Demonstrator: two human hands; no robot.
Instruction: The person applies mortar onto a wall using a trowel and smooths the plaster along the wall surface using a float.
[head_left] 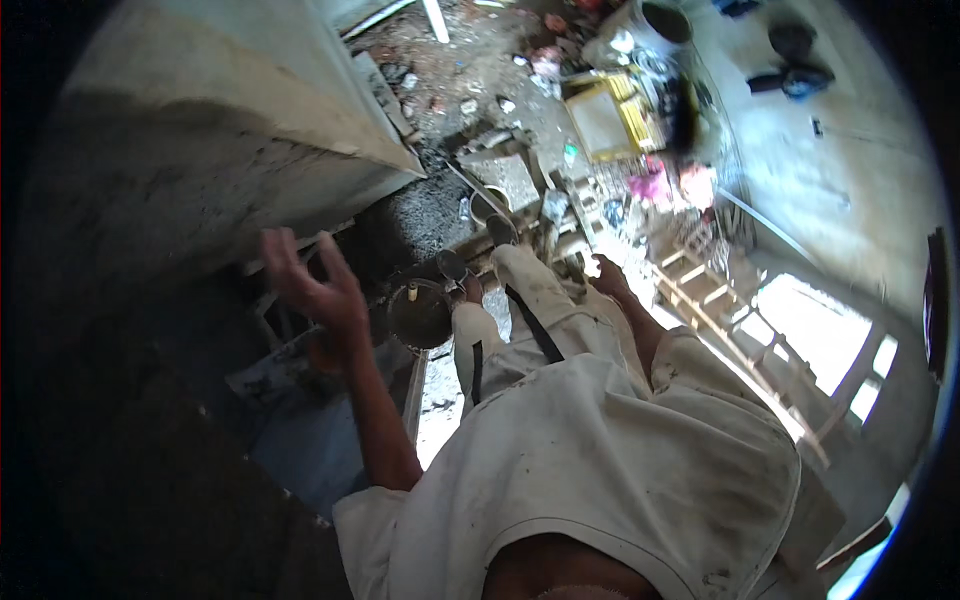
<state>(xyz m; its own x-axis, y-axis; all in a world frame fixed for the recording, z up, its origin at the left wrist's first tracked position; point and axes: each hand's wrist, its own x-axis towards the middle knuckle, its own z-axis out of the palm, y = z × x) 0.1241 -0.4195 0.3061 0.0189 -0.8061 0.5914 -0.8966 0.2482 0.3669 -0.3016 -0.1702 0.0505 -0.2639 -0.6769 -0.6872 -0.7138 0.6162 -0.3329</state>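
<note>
My left hand is raised at the left beside a rough plastered wall. Its fingers are spread and nothing is in them. Lower down, close to my left leg, sits a dark round pan with a small yellowish piece, perhaps a handle, at its rim. My right hand hangs low by my right leg, partly lost in glare. Whether its fingers are closed on anything does not show clearly. My shoes stand among planks and wooden beams.
A wooden ladder leans at the right near bright window openings. Below lie rubble, a bucket, a yellow-framed panel and a large barrel. The plastered wall's corner juts out at the left.
</note>
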